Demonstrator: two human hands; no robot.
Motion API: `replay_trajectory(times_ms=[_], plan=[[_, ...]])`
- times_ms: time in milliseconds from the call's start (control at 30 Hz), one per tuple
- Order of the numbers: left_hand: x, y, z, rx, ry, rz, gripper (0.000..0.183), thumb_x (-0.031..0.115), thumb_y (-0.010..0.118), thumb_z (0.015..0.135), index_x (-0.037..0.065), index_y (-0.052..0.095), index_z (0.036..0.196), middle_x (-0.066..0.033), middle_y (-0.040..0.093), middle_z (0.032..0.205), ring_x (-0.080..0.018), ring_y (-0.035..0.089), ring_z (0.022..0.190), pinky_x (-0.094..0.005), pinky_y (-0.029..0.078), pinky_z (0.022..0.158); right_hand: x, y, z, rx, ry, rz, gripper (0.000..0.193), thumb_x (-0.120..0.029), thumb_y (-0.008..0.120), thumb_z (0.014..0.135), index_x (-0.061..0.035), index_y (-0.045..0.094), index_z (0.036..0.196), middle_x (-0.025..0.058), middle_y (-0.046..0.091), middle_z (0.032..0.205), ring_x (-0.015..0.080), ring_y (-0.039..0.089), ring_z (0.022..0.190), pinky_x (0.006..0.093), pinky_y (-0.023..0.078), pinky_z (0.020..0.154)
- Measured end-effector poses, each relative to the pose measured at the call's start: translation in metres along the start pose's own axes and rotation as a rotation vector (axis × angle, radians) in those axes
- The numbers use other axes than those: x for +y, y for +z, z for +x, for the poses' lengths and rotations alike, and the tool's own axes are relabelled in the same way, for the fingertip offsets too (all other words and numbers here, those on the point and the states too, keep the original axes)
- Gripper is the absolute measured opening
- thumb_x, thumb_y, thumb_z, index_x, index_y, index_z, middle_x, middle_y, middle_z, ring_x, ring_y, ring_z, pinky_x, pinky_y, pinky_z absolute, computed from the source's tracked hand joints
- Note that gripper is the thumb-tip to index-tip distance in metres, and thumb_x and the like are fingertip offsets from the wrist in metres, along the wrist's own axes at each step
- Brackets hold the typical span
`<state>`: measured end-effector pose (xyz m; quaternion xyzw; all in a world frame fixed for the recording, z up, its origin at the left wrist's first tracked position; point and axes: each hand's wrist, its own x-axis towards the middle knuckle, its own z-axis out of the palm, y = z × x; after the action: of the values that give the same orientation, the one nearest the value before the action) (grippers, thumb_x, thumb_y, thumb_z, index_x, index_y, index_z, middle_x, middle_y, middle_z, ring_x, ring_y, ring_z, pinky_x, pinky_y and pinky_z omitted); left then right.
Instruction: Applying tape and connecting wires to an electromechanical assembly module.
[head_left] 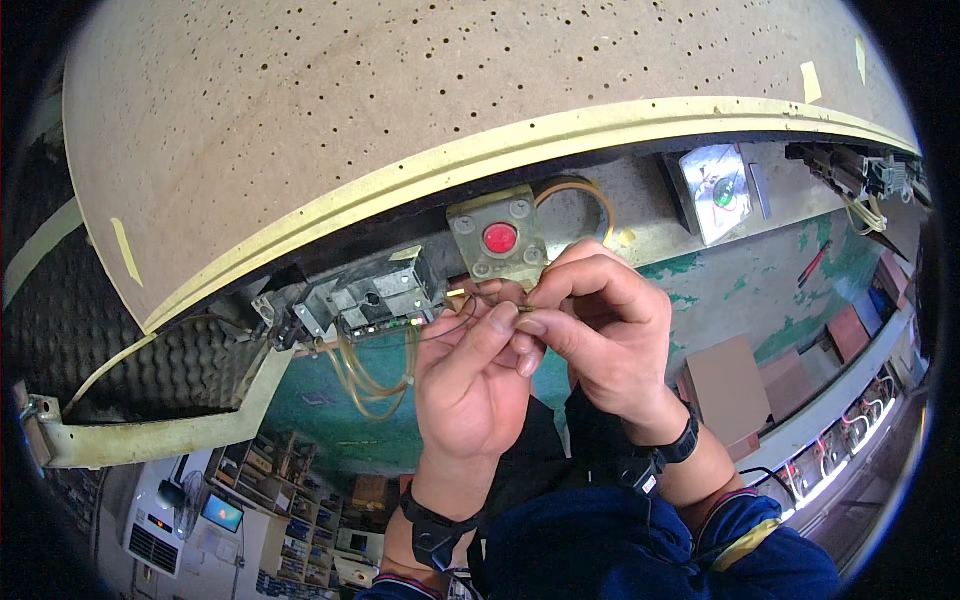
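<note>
My left hand (pixel 474 385) and my right hand (pixel 608 335) meet fingertip to fingertip in front of the machine. Both are closed in a pinch on a thin dark wire (pixel 455 329), which runs leftward from my fingers toward a grey metal valve block (pixel 365 292). The wire's end is hidden between the fingertips. Small lights glow on the block's lower edge, and clear yellowish tubes (pixel 355 375) loop down below it. Just beyond my fingers a red round button (pixel 499 238) sits on a pale mounting plate (pixel 463 226).
A large perforated board (pixel 400 90) with a cream rim spans the far side. A silver box (pixel 716 193) with a green button is at the right. Brown panels (pixel 725 388) lie lower right. Shelves (pixel 290 520) and a small screen (pixel 222 513) are lower left.
</note>
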<state>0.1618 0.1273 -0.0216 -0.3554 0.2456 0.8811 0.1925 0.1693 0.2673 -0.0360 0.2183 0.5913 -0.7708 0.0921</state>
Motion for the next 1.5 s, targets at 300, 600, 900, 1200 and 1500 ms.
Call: replay_trajectory(times_ms=[300, 600, 900, 1200, 1500], plan=[[-0.009, -0.003, -0.003, 0.017, 0.080, 0.082, 0.021, -0.002, 0.064, 0.103, 0.005, 0.064, 0.124, -0.0077, 0.070, 0.110, -0.0122, 0.062, 0.084, -0.0251, 0.050, 0.068, 0.001, 0.001, -0.004, -0.045, 0.135, 0.246, 0.015, 0.006, 0.076, 0.097, 0.0047, 0.068, 0.110, 0.0065, 0.069, 0.101, 0.0118, 0.068, 0.091, 0.0265, 0.055, 0.080], [-0.013, -0.007, -0.002, 0.018, 0.123, 0.082, 0.021, -0.003, 0.065, 0.104, 0.001, 0.066, 0.125, -0.0095, 0.071, 0.113, -0.0152, 0.064, 0.085, -0.0307, 0.048, 0.069, 0.008, -0.005, -0.007, -0.035, 0.136, 0.294, 0.014, 0.004, 0.069, 0.104, 0.0029, 0.067, 0.118, 0.0051, 0.070, 0.111, 0.0085, 0.067, 0.098, 0.0246, 0.055, 0.088], [-0.010, -0.007, -0.004, -0.037, 0.100, 0.122, 0.023, -0.002, 0.064, 0.104, 0.004, 0.061, 0.125, -0.0117, 0.070, 0.115, -0.0144, 0.063, 0.087, -0.0287, 0.051, 0.074, 0.007, -0.008, -0.009, -0.084, 0.033, 0.154, 0.018, 0.009, 0.069, 0.101, 0.0065, 0.067, 0.119, 0.0091, 0.069, 0.112, 0.0142, 0.071, 0.097, 0.0297, 0.060, 0.084], [-0.014, -0.008, -0.002, -0.025, 0.141, 0.082, 0.023, -0.006, 0.068, 0.101, 0.001, 0.066, 0.122, -0.0124, 0.073, 0.115, -0.0144, 0.065, 0.089, -0.0291, 0.051, 0.075, 0.012, -0.011, -0.011, -0.098, -0.011, 0.229, 0.021, 0.009, 0.070, 0.100, 0.0060, 0.067, 0.121, 0.0101, 0.068, 0.114, 0.0161, 0.071, 0.098, 0.0314, 0.060, 0.087], [-0.017, -0.006, -0.001, 0.006, 0.153, 0.149, 0.019, -0.003, 0.062, 0.105, 0.003, 0.063, 0.122, -0.0120, 0.071, 0.112, -0.0158, 0.066, 0.090, -0.0279, 0.052, 0.076, 0.002, -0.014, -0.003, -0.047, -0.118, -0.237, 0.014, 0.004, 0.078, 0.092, 0.0016, 0.074, 0.106, 0.0101, 0.074, 0.100, 0.0179, 0.071, 0.092, 0.0310, 0.055, 0.083]])
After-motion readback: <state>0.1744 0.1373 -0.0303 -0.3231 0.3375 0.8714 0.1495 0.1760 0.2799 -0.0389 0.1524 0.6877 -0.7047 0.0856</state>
